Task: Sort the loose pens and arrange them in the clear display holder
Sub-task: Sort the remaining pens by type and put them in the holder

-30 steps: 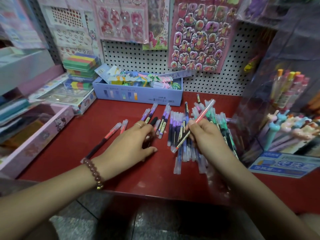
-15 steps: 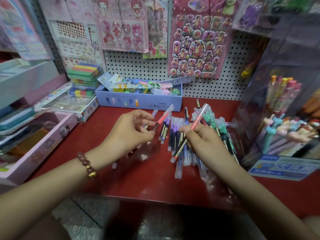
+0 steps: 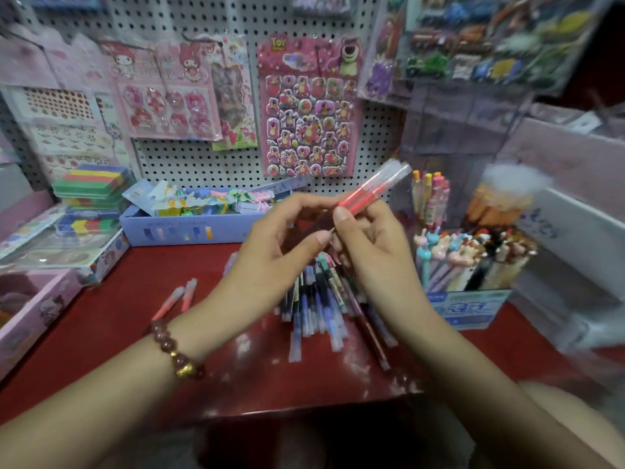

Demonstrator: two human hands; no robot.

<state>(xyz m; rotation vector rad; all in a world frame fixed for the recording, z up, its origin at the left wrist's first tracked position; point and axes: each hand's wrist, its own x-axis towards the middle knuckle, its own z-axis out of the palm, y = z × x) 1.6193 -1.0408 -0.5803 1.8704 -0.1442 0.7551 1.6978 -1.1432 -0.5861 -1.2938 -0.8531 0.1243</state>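
Two red pens (image 3: 373,191) with clear caps are held together above the red shelf, tips pointing up and right. My right hand (image 3: 373,245) grips their lower ends, and my left hand (image 3: 270,255) pinches them from the left. Under my hands lies a pile of loose pens (image 3: 318,299), blue, purple and green. Two more red pens (image 3: 177,297) lie apart on the left. The clear display holder (image 3: 449,137) stands at the right, blurred, with several coloured pens (image 3: 429,198) upright in it.
A blue cardboard box (image 3: 189,228) of small items stands at the back against the pegboard. A carton of animal-topped pens (image 3: 473,265) sits at the right. Pink boxes (image 3: 37,309) and coloured stacks fill the left side. The shelf's front edge (image 3: 304,406) is near me.
Both hands rose from the pile and came together. The red pen in each hand is now held side by side as a pair. The camera tilted up.
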